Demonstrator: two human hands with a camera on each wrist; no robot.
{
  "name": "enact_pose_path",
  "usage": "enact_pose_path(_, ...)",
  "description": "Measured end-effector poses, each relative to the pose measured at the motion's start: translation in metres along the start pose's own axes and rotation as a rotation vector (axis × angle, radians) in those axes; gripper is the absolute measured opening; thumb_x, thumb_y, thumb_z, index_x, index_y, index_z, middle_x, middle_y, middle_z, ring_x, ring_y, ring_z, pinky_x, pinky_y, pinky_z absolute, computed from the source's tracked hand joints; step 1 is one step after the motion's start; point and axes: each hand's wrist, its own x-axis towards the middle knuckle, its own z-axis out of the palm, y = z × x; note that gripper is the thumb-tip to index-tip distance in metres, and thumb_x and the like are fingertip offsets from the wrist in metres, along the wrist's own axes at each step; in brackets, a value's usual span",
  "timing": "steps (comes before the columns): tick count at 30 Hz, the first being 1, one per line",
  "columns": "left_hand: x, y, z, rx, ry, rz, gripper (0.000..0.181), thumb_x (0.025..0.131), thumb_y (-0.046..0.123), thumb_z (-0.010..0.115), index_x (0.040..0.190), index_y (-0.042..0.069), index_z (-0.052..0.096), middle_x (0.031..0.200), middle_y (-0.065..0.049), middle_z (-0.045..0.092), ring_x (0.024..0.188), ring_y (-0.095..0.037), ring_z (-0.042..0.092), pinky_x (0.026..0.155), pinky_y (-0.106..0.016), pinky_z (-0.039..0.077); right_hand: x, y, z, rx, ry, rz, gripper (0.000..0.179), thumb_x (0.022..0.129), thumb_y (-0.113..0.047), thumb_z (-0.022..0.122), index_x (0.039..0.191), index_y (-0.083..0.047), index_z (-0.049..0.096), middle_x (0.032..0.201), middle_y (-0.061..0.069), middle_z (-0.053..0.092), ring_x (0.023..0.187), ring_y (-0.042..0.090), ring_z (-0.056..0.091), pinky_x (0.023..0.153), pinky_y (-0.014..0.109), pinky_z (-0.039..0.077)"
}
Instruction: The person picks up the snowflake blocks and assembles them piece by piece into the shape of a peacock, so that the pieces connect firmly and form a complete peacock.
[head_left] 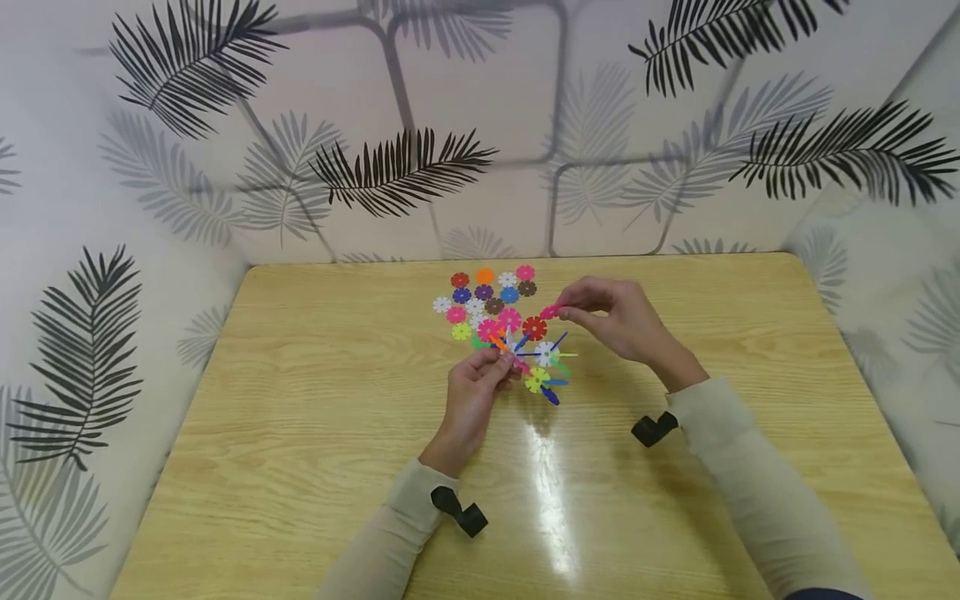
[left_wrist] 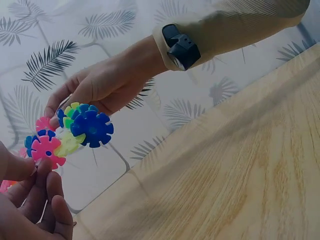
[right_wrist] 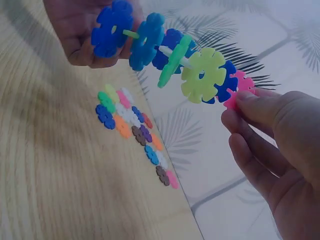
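My left hand (head_left: 476, 387) grips a cluster of interlocked plastic snowflake discs above the table. A white disc (head_left: 546, 354), a yellow-green disc (head_left: 537, 381) and a red disc (head_left: 535, 328) stick out from it. In the left wrist view, the fingertips of that hand pinch by a pink disc (left_wrist: 48, 153), with a blue disc (left_wrist: 92, 129) farther off. My right hand (head_left: 618, 321) pinches a pink snowflake disc (head_left: 551, 312) between thumb and forefinger, close beside the red one. Whether those two discs are joined I cannot tell. Discs partly hide the left hand (right_wrist: 82, 35) in the right wrist view.
Several loose snowflake discs, such as an orange one (head_left: 485, 276) and a brown one (head_left: 527, 288), lie flat on the wooden table (head_left: 300, 400) behind the cluster. A wall (head_left: 480, 200) with leaf patterns stands along the table's back edge.
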Motion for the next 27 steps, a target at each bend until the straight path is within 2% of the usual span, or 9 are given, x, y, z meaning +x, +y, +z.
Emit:
enact_pose_path(5, 0.000, -0.001, 0.000, 0.030, 0.008, -0.005, 0.012, 0.108, 0.003, 0.065, 0.100, 0.007, 0.073, 0.087, 0.006, 0.078, 0.086, -0.009, 0.074, 0.082, -0.027, 0.060, -0.007, -0.001, 0.001, -0.007, -0.010, -0.051, 0.011, 0.101, -0.001, 0.077, 0.110, -0.006, 0.080, 0.104, 0.010, 0.084, 0.092, 0.013, 0.080, 0.085, 0.017, 0.061)
enact_pose_path(10, 0.001, -0.001, -0.002, 0.045, -0.019, -0.003, 0.014, 0.107, 0.003, 0.065, 0.096, 0.008, 0.071, 0.085, 0.006, 0.078, 0.084, -0.010, 0.074, 0.081, -0.026, 0.060, -0.009, -0.003, -0.002, -0.002, -0.024, -0.080, 0.012, 0.100, -0.001, 0.077, 0.110, -0.007, 0.081, 0.104, 0.008, 0.083, 0.094, 0.020, 0.081, 0.087, 0.017, 0.062)
enact_pose_path(15, 0.000, 0.001, -0.002, 0.076, -0.058, -0.011, 0.014, 0.107, 0.003, 0.066, 0.094, 0.009, 0.070, 0.085, 0.006, 0.079, 0.084, -0.010, 0.074, 0.081, -0.025, 0.060, -0.012, -0.007, -0.006, 0.000, -0.041, -0.101, 0.012, 0.100, 0.000, 0.076, 0.109, -0.007, 0.080, 0.104, 0.007, 0.083, 0.096, 0.017, 0.081, 0.088, 0.015, 0.061)
enact_pose_path(21, -0.001, 0.002, -0.001, 0.075, -0.061, -0.029, 0.012, 0.107, 0.003, 0.065, 0.097, 0.007, 0.071, 0.086, 0.006, 0.078, 0.086, -0.011, 0.073, 0.082, -0.026, 0.061, -0.014, -0.005, -0.007, -0.012, -0.050, -0.096, 0.011, 0.101, 0.001, 0.075, 0.109, -0.006, 0.079, 0.104, 0.008, 0.083, 0.096, 0.021, 0.082, 0.089, 0.014, 0.060)
enact_pose_path(27, -0.001, 0.001, -0.002, 0.061, -0.083, -0.048, 0.016, 0.109, 0.003, 0.063, 0.097, 0.010, 0.071, 0.086, 0.006, 0.077, 0.086, -0.010, 0.072, 0.082, -0.025, 0.060, -0.017, -0.003, -0.008, -0.041, -0.046, -0.093, 0.013, 0.101, 0.002, 0.075, 0.110, -0.006, 0.079, 0.104, 0.008, 0.083, 0.096, 0.013, 0.080, 0.090, 0.013, 0.060)
